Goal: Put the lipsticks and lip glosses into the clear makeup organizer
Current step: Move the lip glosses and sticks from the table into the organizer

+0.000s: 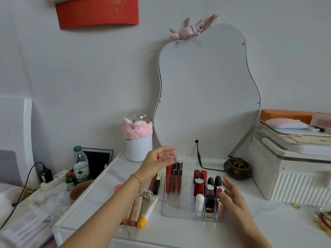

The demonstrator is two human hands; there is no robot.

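The clear makeup organizer [176, 210] stands on the white dresser top. Three lip glosses [174, 178] stand upright in its large left compartment. Several lipsticks [206, 185] fill the small right slots, among them red tubes, black-capped ones and a white tube [199, 203]. My left hand [157, 162] hovers just left of the gloss caps, fingers spread, holding nothing. My right hand [231, 196] rests against the organizer's right side, fingers apart. Left of the organizer lie a dark red gloss and a black-gold lipstick [157, 183], two gold tubes [133, 212] and a white yellow-capped tube [147, 212].
A wavy mirror [206, 95] leans on the wall behind, its cable [198, 156] trailing down. A white pot with a pink headband [138, 140], a dark incense burner [237, 168] and a white ribbed box [286, 176] stand nearby. A water bottle [81, 165] and power strip sit left.
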